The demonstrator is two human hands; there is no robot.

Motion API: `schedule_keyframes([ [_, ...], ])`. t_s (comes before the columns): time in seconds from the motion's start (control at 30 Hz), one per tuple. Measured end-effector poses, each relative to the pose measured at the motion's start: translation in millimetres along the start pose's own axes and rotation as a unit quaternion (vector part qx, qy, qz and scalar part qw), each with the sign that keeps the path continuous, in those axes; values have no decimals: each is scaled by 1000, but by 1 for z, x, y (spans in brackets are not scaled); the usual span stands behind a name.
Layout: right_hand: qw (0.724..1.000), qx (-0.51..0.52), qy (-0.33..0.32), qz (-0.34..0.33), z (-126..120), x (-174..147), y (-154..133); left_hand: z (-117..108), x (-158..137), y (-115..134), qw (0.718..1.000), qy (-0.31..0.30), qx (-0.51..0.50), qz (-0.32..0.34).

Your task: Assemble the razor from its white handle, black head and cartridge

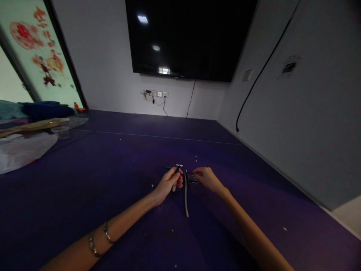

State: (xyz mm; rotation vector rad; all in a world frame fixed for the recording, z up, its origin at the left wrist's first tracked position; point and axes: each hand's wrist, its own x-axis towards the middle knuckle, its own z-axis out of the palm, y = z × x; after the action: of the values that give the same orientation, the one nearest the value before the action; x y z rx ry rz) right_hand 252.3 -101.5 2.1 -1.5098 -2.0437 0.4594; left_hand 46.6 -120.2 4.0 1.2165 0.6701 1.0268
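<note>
My left hand (170, 180) is closed around a small black piece with a white, T-like top (179, 165); its kind cannot be made out. A pale strip (174, 186) shows below these fingers. Just right of them, a beige cable-like strip (186, 199) runs toward me over the purple surface. Beside its upper end sits a small black block-like thing (192, 178) with lighter marks. My right hand (207, 177) has its fingers pinched together at this block's right edge. A thin green stick-like thing (167, 167) pokes out behind my left hand.
The wide purple surface (113, 195) carries scattered white bits. At the left lie folded blue cloth (47, 110), a white sheet (28, 148) and a clear plastic container (62, 132). A television (188, 41) hangs above wall sockets (159, 94). A black cable (262, 71) hangs on the right wall.
</note>
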Motion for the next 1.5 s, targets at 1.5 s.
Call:
schedule_keyframes([
  [1.5, 988, 91, 24, -119, -37, -16, -69, 8, -11, -12, 990, -46, 107, 78],
])
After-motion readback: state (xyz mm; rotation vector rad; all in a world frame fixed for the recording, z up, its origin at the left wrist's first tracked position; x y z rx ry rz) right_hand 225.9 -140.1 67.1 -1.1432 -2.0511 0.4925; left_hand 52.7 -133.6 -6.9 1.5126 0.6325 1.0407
